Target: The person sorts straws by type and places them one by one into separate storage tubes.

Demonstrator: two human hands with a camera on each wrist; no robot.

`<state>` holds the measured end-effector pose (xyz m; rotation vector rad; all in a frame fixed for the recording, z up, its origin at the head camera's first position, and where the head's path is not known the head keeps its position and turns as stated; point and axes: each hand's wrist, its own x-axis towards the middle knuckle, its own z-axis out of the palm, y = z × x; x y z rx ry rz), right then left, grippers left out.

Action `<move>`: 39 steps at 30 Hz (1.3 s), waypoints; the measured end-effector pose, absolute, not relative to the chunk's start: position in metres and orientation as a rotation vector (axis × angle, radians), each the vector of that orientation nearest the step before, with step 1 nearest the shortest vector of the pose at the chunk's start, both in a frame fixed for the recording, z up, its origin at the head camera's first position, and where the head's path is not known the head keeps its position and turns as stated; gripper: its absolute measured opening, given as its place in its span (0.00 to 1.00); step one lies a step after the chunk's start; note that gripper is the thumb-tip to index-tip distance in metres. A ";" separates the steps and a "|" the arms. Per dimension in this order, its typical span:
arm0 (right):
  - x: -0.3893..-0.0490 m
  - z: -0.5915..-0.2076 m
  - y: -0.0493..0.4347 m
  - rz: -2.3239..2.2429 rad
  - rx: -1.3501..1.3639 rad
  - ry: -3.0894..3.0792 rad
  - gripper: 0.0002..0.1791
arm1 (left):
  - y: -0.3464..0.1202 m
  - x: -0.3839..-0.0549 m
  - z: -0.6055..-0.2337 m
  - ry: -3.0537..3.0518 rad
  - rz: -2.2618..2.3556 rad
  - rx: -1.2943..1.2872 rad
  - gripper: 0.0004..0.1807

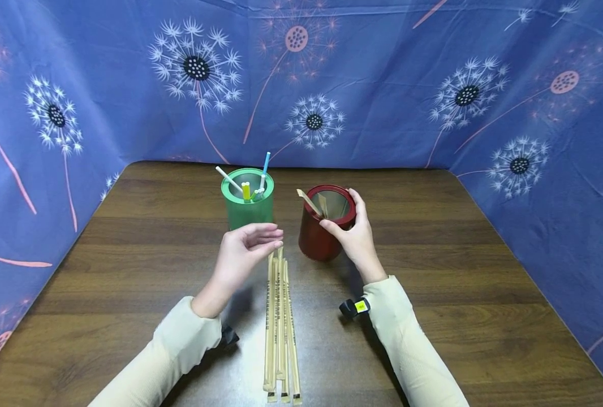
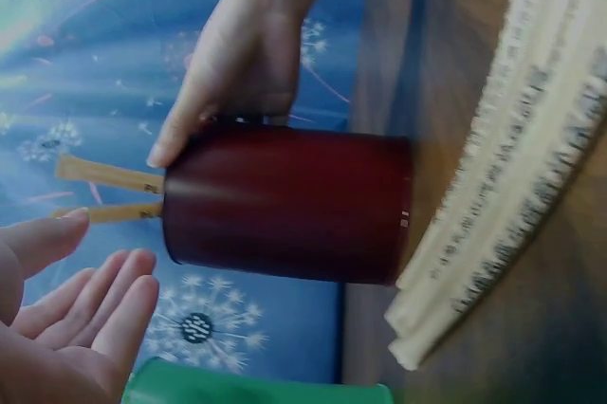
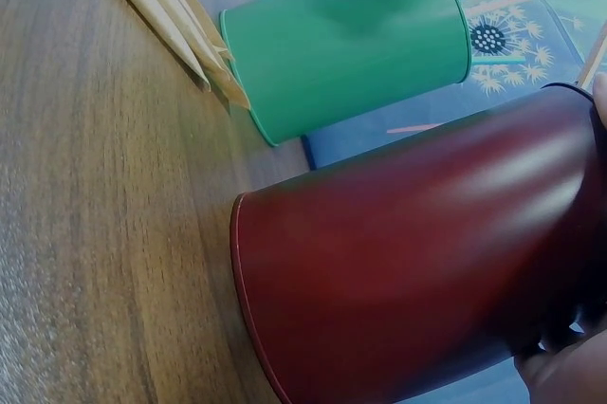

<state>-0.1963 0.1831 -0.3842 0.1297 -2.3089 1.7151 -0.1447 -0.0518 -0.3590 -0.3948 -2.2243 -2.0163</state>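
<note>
My right hand [image 1: 360, 243] grips the dark red canister [image 1: 318, 237] at its rim, thumb on the near side and fingers on the far side. Inside the canister lean two paper-wrapped sticks [image 2: 109, 174], their ends standing above the rim. My left hand [image 1: 240, 257] hovers between the canisters with fingers loosely bent and nothing held. Below it, several long paper-wrapped sticks [image 1: 279, 322] with dark printing lie side by side on the table. The left wrist view shows the left thumb and fingers apart, with the thumb overlapping one stick; whether they touch cannot be told.
A green canister [image 1: 249, 212] stands at the back, left of the red one, holding several slim coloured tubes [image 1: 246, 191]. The wooden table [image 1: 459, 339] ends at a blue dandelion-print cloth [image 1: 378, 85] behind and on both sides.
</note>
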 end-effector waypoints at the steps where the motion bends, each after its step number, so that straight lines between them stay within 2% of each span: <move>1: -0.196 -0.384 0.183 1.712 0.131 -2.310 0.50 | -0.053 -0.145 -0.362 -2.259 -1.992 -0.380 0.16; 14: -0.196 -0.384 0.184 1.722 0.136 -2.319 0.50 | -0.062 -0.146 -0.388 -2.561 -1.917 -0.351 0.15; 20: -0.196 -0.384 0.184 1.730 0.132 -2.308 0.50 | -0.069 -0.151 -0.396 -2.764 -1.739 -0.350 0.15; 32: -0.194 -0.383 0.184 1.721 0.132 -2.318 0.50 | -0.073 -0.160 -0.403 -3.064 -1.552 -0.300 0.06; 39: -0.195 -0.384 0.184 1.722 0.135 -2.311 0.50 | -0.069 -0.161 -0.401 -3.181 -1.466 -0.277 0.05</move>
